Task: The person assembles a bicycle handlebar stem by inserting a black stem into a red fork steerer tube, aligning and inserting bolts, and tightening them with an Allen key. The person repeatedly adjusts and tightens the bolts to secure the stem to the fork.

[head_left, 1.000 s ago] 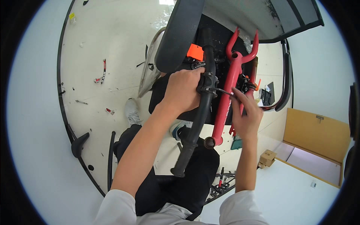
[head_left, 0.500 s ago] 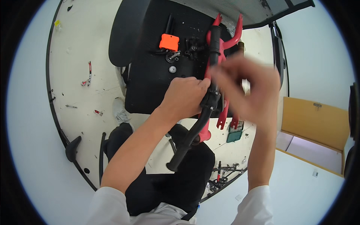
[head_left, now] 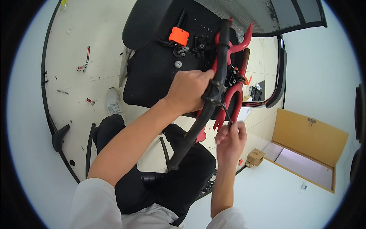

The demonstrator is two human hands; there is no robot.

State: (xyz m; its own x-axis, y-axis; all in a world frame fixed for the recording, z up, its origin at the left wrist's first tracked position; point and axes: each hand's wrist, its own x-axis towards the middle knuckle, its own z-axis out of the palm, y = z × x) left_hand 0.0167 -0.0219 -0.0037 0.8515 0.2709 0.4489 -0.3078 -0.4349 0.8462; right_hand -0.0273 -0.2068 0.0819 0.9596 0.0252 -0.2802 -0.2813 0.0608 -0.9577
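The long black handlebar with a rubber grip at its near end runs slantwise from the person's lap up over the black chair seat, and at its middle it is clamped to a red metal bicycle fork with two curved prongs, which lies alongside it and sticks out past the seat's far edge. Bar and fork look like rigid metal tubing, likely of moderate weight and unbalanced as a pair, so the firmest hold seems to be around the bar just beside the clamp, where it cannot swing; the painted red legs look smoother and more apt to slip than the rubber-covered end. The left hand is closed in a full fist around the bar right at that clamp, holding the assembly up off the seat. The right hand sits just below the clamp, its fingers pinched together on the lower end of a thin dark metal key-like tool whose upper end reaches the clamp; whether the tip is seated in a bolt cannot be told. On the seat beyond lie an orange plastic block, several small black fittings and a round grey washer. The pale floor to the left carries scattered small parts, and a small cardboard box stands near the right hand.
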